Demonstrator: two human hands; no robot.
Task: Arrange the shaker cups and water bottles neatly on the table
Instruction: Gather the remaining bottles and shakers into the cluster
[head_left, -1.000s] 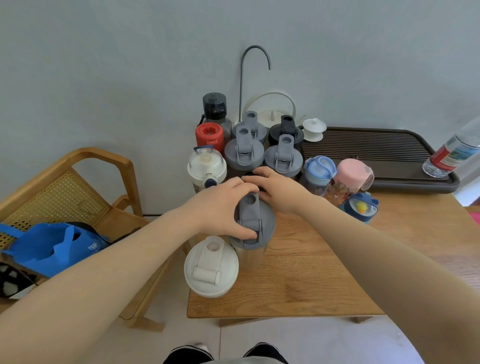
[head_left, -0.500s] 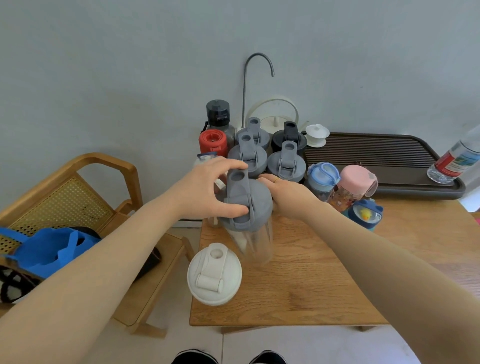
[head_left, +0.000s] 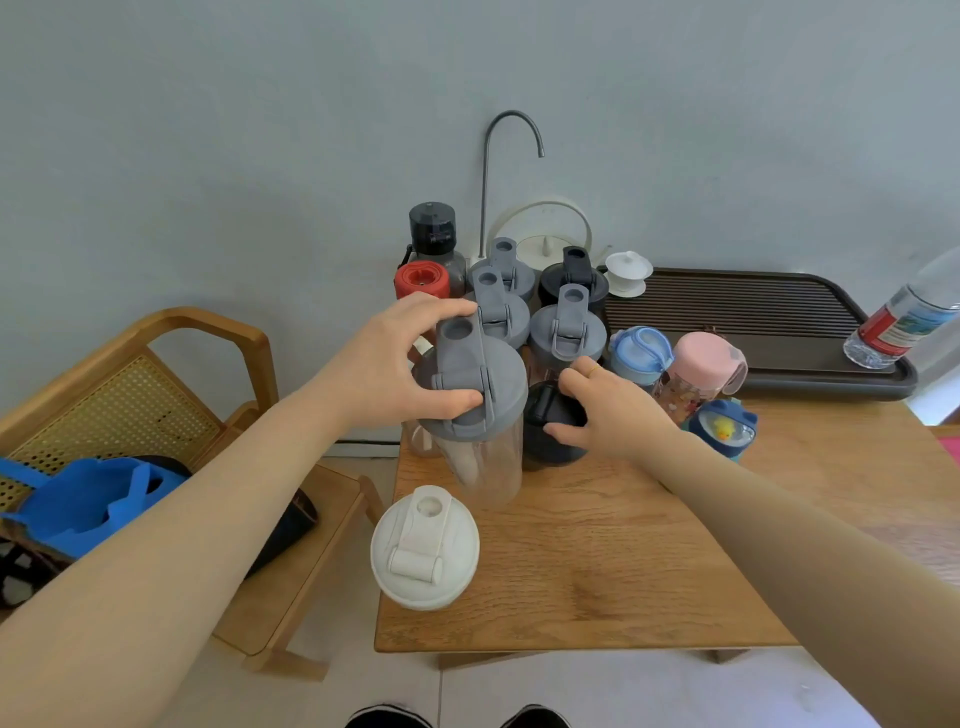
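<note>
Nearest the viewer, a shaker cup with a white flip-cap lid (head_left: 424, 546) stands upright at the front left corner of the wooden tabletop (head_left: 623, 545). Just beyond it, the left hand (head_left: 395, 364) is clamped on the grey lid of a clear plastic shaker cup (head_left: 475, 410), thumb on the lid's near side and fingers over its far rim; whether the cup's base touches the tabletop cannot be told, and its clear body looks empty. To its right, the right hand (head_left: 613, 410) wraps around a black shaker cup (head_left: 550, 431) standing on the tabletop, thumb and fingers closed on its sides. Further right sit a small navy blue bottle with a yellow duck on its lid (head_left: 723, 428), a pink-lidded bottle with a patterned clear body (head_left: 698, 366) and a light blue-lidded bottle (head_left: 640, 348). Behind the hands, grey-lidded shaker cups (head_left: 567, 330) cluster with a black-lidded one (head_left: 572, 280), a red-capped bottle (head_left: 422, 280) and a tall dark-capped bottle (head_left: 432, 234). At the far right, a clear plastic water bottle with a red label (head_left: 904, 319) lies tilted on a dark slatted tray (head_left: 753, 317).
</note>
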